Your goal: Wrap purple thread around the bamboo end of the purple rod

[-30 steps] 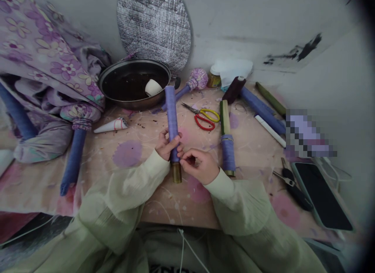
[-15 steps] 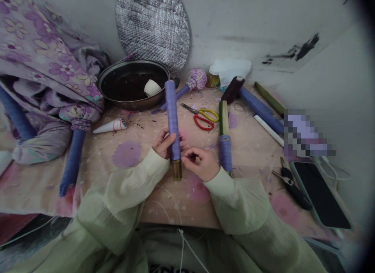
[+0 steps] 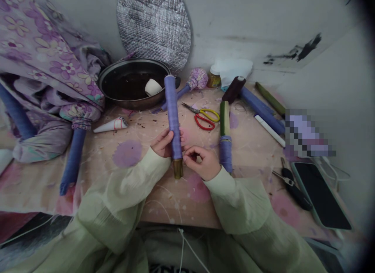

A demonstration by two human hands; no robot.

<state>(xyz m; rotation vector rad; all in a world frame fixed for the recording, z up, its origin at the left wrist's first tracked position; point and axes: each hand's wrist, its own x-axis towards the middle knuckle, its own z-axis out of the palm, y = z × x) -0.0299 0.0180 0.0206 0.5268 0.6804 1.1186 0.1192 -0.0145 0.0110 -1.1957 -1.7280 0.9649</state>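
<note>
A long stick wrapped in purple thread [image 3: 172, 116] stands tilted over the table, its bare brownish end [image 3: 177, 173] pointing toward me. My left hand [image 3: 163, 143] grips the wrapped stick near its lower end. My right hand [image 3: 201, 162] sits just right of that end, fingers pinched together close to the wrapping; what they pinch is too fine to make out. A second stick, green with a purple-wrapped section [image 3: 225, 138], lies on the table right of my right hand.
Yellow and red scissors [image 3: 205, 117] lie behind the hands. A dark pan [image 3: 133, 85] holding a white cup sits at the back, with floral cloth [image 3: 43, 61] on the left. A phone [image 3: 320, 194] and pliers [image 3: 293, 187] lie right; more wrapped sticks [image 3: 259, 106] lie behind.
The purple stick has shifted slightly up and away from me. My left thumb has slid along it, and my right hand has drawn a little to the right of the wrapping.
</note>
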